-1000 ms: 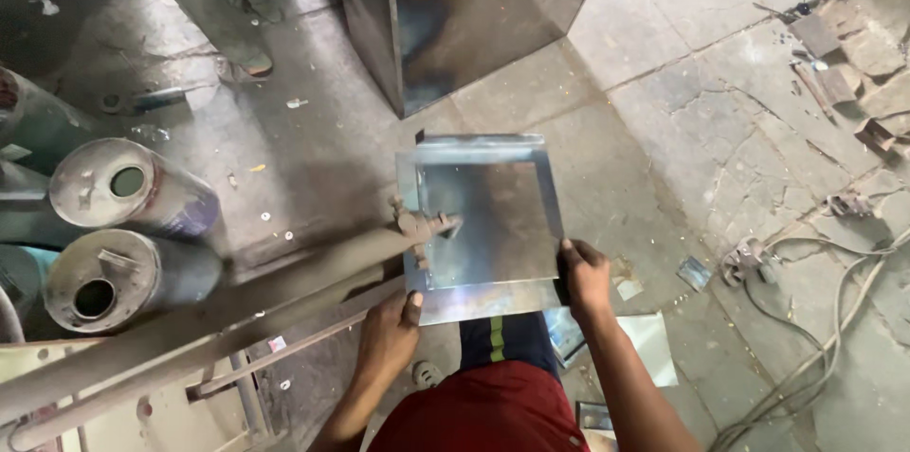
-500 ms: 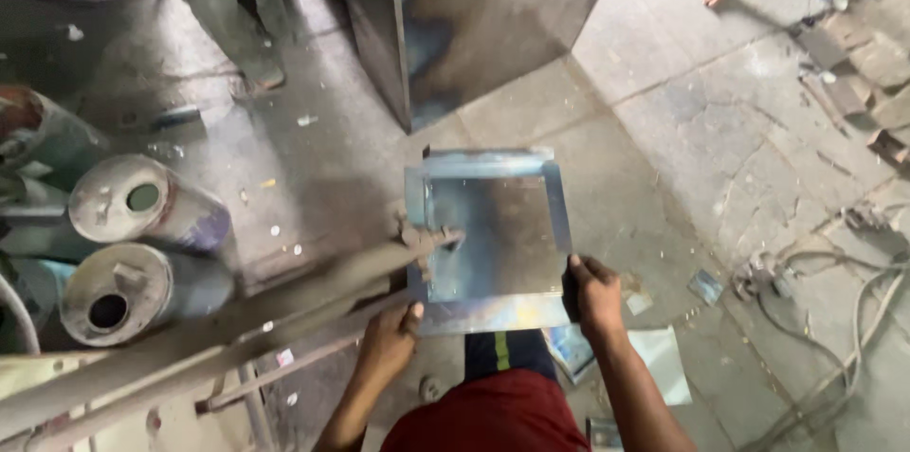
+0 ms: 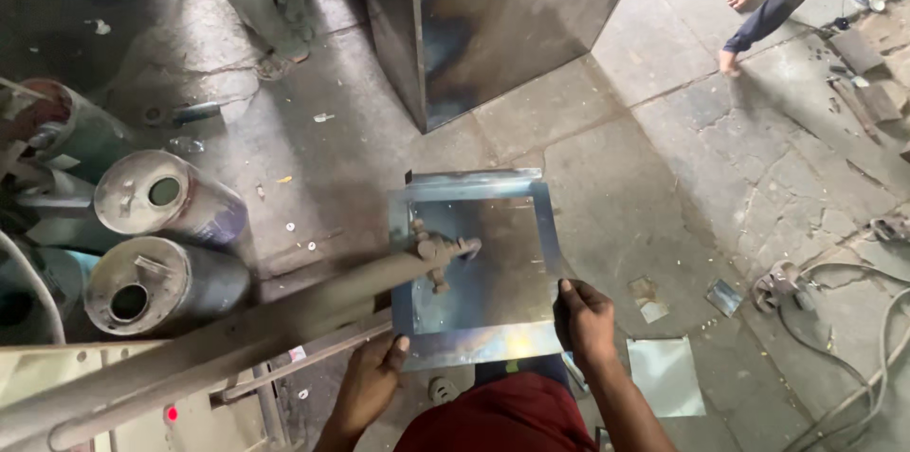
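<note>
I hold a shiny square metal sheet [image 3: 493, 262] with folded-up edges flat in front of me. My left hand [image 3: 372, 378] grips its near left corner from below. My right hand [image 3: 585, 321] grips its near right edge, thumb on top. A long dull metal bar [image 3: 284, 315] with a small fitting at its tip reaches from the left over the sheet's left part.
Two metal cans [image 3: 166, 198] lie on their sides at the left. A tall steel cabinet [image 3: 493, 16] stands ahead. Another person's bare feet [image 3: 739, 7] are at the top right. Small sheet offcuts [image 3: 668, 376], cables [image 3: 853, 319] and scrap lie on the stone floor.
The view has tilted upward a little, so the sheet and my hands sit lower in the frame. Both hands keep their grip on the sheet. A walking person has come further into view at the top right.
</note>
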